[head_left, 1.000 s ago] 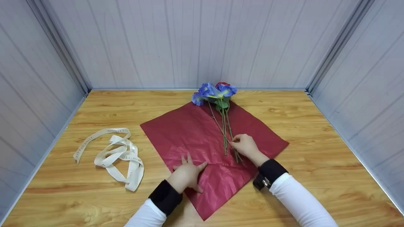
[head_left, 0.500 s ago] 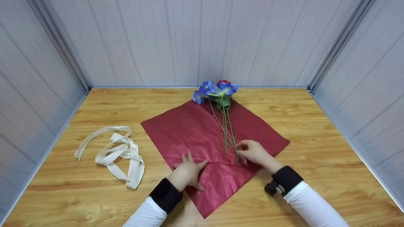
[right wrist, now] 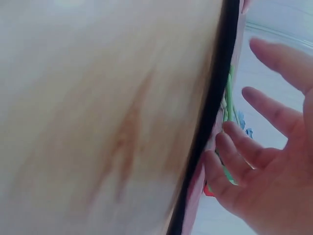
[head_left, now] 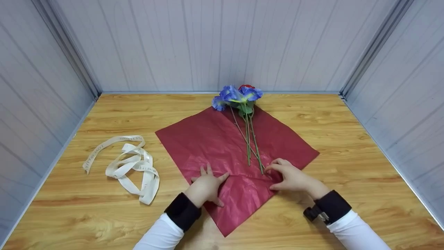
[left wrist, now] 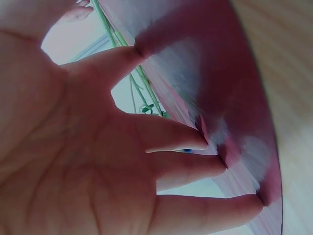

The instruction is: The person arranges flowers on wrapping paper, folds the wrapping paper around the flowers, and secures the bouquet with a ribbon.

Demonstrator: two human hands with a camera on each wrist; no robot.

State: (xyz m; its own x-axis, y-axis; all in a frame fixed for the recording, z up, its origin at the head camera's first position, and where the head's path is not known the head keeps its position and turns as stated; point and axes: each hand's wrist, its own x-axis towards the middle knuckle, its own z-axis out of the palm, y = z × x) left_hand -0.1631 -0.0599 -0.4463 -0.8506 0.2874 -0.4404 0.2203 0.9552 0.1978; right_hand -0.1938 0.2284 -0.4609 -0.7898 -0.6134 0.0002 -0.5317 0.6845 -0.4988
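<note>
Gap beside ribbon (head_left: pixel 151 182), stems (head_left: pixel 248 152) obstructing paper (head_left: pixel 201 142)

Creased red paper (head_left: pixel 197 139) lies spread under stemmed blue flowers (head_left: pixel 236 94) and a red bloom (head_left: pixel 247 86), perhaps a rose.

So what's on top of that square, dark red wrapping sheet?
Thin green stems and the left hand, with the right hand at the edge of the sheet. Ruffled blue blooms cover its far corner, hiding anything beneath.
</note>
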